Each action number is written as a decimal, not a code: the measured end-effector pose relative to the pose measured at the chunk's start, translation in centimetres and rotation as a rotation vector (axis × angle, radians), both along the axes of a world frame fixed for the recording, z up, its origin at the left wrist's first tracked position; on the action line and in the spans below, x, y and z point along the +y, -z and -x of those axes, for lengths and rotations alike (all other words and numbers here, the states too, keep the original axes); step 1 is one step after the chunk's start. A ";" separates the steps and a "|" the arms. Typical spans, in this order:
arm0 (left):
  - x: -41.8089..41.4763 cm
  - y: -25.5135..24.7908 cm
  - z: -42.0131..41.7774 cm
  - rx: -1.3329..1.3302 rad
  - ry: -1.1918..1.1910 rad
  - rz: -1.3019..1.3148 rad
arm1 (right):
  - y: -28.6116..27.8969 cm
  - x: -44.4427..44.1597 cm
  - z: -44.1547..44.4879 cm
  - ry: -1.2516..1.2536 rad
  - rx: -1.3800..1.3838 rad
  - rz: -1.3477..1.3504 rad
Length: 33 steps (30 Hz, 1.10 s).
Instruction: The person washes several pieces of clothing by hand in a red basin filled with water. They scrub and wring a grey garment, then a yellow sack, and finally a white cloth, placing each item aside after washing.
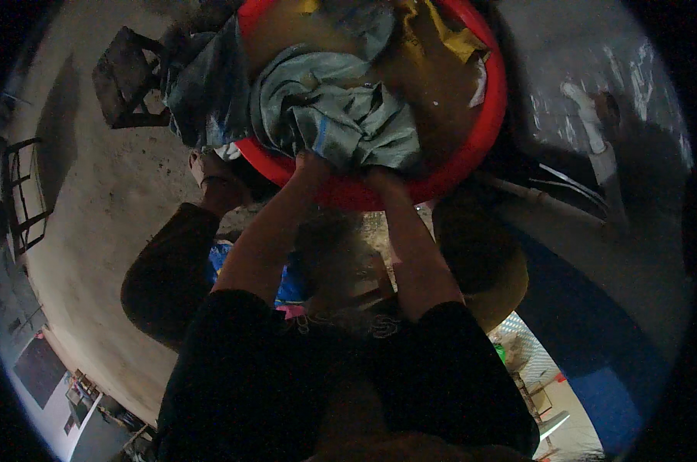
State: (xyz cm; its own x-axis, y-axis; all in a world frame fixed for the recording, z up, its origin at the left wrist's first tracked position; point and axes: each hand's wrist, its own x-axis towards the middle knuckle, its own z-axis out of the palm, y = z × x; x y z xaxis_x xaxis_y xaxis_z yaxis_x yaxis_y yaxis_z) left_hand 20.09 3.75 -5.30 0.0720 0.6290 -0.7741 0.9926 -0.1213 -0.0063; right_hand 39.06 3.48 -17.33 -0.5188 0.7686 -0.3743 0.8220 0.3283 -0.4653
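Observation:
A red basin (487, 130) of murky brown water stands before me. Bunched grey-green cloth (354, 124) with a blue stripe lies in it, partly above the water. My left hand (313, 163) grips the cloth's near edge just inside the rim, its fingers mostly covered. Close by on the right, my right hand (384, 178) holds the same bunch from below, fingers hidden under the folds. A darker grey garment (210, 86) hangs over the basin's left rim. Yellow cloth (461, 40) is in the water at the far right.
A low dark stool (129, 81) stands left of the basin on the bare floor (111, 173). On the right are a pale pipe (599, 133) and a dark wall-like surface streaked with white (556, 58). My bent knees flank the basin, with a bare foot (215, 179) at its left.

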 end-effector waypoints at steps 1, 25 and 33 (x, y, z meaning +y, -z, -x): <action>0.4 0.1 -0.5 0.010 0.030 0.080 | 2.2 0.5 -1.1 -0.033 -0.007 -0.003; -4.2 -10.1 5.9 -2.131 -1.658 0.236 | -15.4 5.8 -4.4 1.180 1.359 1.105; -1.1 -4.5 4.7 -1.440 -1.251 0.058 | -20.1 2.3 -0.8 1.074 1.369 1.142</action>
